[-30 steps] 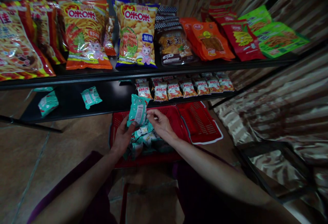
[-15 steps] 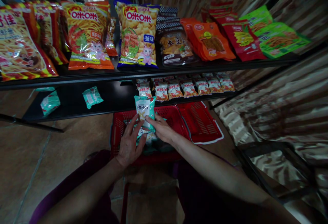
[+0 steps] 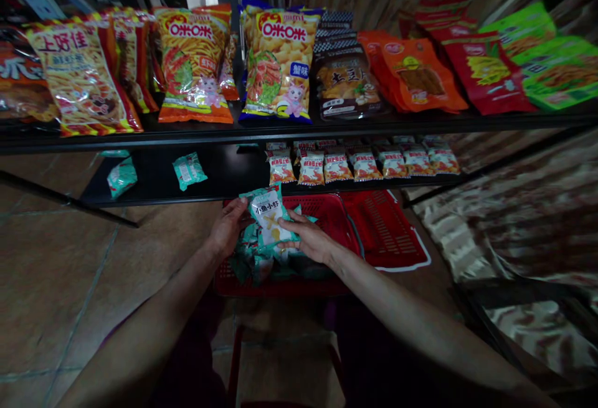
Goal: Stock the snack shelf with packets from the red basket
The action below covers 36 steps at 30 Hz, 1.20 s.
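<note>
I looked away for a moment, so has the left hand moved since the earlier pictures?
Yes. Judged against the red basket, the left hand has shifted left and toward the lower shelf, to the basket's far left corner.

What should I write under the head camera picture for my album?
Two hands hold a teal snack packet above a red basket.

At your twelve o'clock, glossy, crinkled plastic-film packets (image 3: 280, 62) lean on a smooth black shelf (image 3: 275, 137); at six, the red plastic basket (image 3: 331, 212) looks smooth; at eight, matt floor tiles (image 3: 51, 271).
</note>
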{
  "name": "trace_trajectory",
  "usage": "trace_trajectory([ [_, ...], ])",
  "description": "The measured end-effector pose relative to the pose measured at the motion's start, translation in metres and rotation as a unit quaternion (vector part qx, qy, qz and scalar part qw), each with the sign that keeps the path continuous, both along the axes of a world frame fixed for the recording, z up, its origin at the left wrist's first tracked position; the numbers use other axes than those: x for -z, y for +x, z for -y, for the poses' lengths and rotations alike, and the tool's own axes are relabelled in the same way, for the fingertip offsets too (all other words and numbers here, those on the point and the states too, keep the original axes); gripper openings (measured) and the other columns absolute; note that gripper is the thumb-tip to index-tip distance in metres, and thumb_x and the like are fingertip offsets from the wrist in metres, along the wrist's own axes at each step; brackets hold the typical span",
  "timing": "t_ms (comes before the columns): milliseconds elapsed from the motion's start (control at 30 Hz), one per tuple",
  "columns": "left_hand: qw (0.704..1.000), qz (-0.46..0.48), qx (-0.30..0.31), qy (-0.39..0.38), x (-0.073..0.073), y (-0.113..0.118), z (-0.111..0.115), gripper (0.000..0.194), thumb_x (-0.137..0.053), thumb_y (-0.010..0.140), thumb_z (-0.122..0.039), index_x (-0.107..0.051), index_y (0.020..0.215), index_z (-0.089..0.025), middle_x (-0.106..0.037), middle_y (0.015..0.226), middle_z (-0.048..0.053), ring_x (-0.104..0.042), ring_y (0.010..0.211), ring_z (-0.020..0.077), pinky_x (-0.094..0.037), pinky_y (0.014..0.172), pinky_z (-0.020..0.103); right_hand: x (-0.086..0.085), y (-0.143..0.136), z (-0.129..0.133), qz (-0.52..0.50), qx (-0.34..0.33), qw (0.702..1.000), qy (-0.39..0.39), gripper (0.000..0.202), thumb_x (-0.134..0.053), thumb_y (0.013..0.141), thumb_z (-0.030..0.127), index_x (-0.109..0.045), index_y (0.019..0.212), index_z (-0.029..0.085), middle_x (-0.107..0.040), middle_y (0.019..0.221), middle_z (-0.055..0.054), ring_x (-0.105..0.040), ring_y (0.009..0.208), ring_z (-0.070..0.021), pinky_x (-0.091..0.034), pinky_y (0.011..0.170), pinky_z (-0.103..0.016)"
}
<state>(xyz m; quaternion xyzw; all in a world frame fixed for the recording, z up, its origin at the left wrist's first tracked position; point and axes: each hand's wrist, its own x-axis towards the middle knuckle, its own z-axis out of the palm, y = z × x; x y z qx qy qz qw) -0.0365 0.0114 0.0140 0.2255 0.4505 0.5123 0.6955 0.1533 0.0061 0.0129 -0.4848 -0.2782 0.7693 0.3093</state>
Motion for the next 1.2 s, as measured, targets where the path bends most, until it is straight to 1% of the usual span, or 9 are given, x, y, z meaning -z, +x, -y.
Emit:
trace_trajectory([
  [167,0.999,-0.024,-0.039,-0.002,0.003,0.0,0.002,0.028,-0.075,0.066,-0.037,-0.066,0.084,-0.018,-0.07,0.084,0.002,-0.064,0.077,0.0169,-0.049,0.072,0.029,0.007,-0.001,0.001,0.014,0.007,1.0,-0.008,0.045,-0.078,0.066,0.031,-0.061,0.107,0.024,-0.066,0.113,-0.005,-0.066,0.089,-0.0196,-0.06,0.06,-0.031],
  [267,0.998,-0.024,-0.056,-0.006,0.004,-0.002,0.001,0.027,-0.075,0.064,-0.033,-0.065,0.084,-0.017,-0.07,0.08,0.001,-0.063,0.07,0.0146,-0.049,0.066,0.027,0.008,-0.001,0.002,0.017,-0.005,1.0,-0.002,0.044,-0.078,0.065,0.03,-0.062,0.106,0.025,-0.067,0.11,-0.004,-0.066,0.089,-0.0183,-0.06,0.063,-0.029],
  [433,0.995,-0.001,-0.099,-0.025,-0.001,-0.003,-0.001,0.025,-0.077,0.056,-0.027,-0.064,0.075,-0.016,-0.067,0.069,-0.001,-0.062,0.062,0.0133,-0.048,0.061,0.025,0.009,-0.003,0.004,0.024,-0.021,0.999,0.008,0.042,-0.077,0.066,0.03,-0.064,0.105,0.026,-0.068,0.107,-0.002,-0.066,0.085,-0.0161,-0.059,0.062,-0.026],
  [600,0.993,0.009,-0.118,-0.027,-0.005,-0.003,0.0,0.025,-0.079,0.054,-0.024,-0.064,0.071,-0.016,-0.066,0.065,-0.002,-0.059,0.058,0.0106,-0.048,0.061,0.024,0.019,-0.005,0.005,0.019,-0.031,0.999,-0.003,0.04,-0.076,0.067,0.031,-0.063,0.105,0.028,-0.069,0.105,-0.001,-0.067,0.085,-0.0164,-0.058,0.065,-0.028],
  [767,0.993,0.015,-0.112,-0.03,-0.004,-0.004,0.0,0.026,-0.08,0.052,-0.024,-0.063,0.069,-0.016,-0.064,0.062,-0.003,-0.057,0.056,0.0094,-0.046,0.058,0.022,0.025,-0.004,0.003,0.02,-0.043,0.999,0.006,0.037,-0.075,0.07,0.028,-0.063,0.105,0.027,-0.068,0.108,0.0,-0.067,0.087,-0.0155,-0.058,0.069,-0.028],
  [900,0.993,0.014,-0.114,-0.027,-0.003,-0.005,-0.002,0.028,-0.081,0.051,-0.026,-0.063,0.069,-0.015,-0.065,0.064,-0.002,-0.056,0.056,0.0095,-0.044,0.056,0.022,0.02,-0.005,0.002,0.025,-0.044,0.999,0.004,0.04,-0.074,0.071,0.028,-0.061,0.109,0.028,-0.069,0.107,-0.001,-0.067,0.087,-0.016,-0.057,0.069,-0.027],
  [1000,0.994,0.019,-0.109,-0.027,-0.001,-0.005,-0.003,0.028,-0.081,0.052,-0.026,-0.064,0.072,-0.015,-0.066,0.069,-0.001,-0.059,0.061,0.0105,-0.045,0.061,0.022,0.015,-0.005,0.002,0.029,-0.056,0.998,0.008,0.039,-0.074,0.071,0.029,-0.062,0.108,0.027,-0.07,0.103,-0.001,-0.067,0.087,-0.0159,-0.057,0.067,-0.025],
  [1100,0.997,0.029,-0.062,-0.027,0.001,-0.006,-0.003,0.029,-0.079,0.058,-0.029,-0.066,0.079,-0.015,-0.069,0.076,0.002,-0.062,0.069,0.0135,-0.046,0.067,0.025,0.012,-0.006,0.002,0.037,-0.06,0.997,0.009,0.038,-0.073,0.071,0.031,-0.063,0.107,0.026,-0.069,0.104,-0.002,-0.066,0.086,-0.0156,-0.056,0.065,-0.023],
  [1200,0.999,0.029,-0.005,-0.021,0.002,-0.006,0.0,0.03,-0.075,0.064,-0.032,-0.066,0.087,-0.015,-0.07,0.089,0.005,-0.063,0.079,0.0163,-0.047,0.073,0.027,0.011,-0.006,0.002,0.048,-0.038,0.998,-0.009,0.04,-0.073,0.072,0.029,-0.062,0.11,0.024,-0.069,0.106,-0.003,-0.066,0.085,-0.0148,-0.055,0.061,-0.022],
])
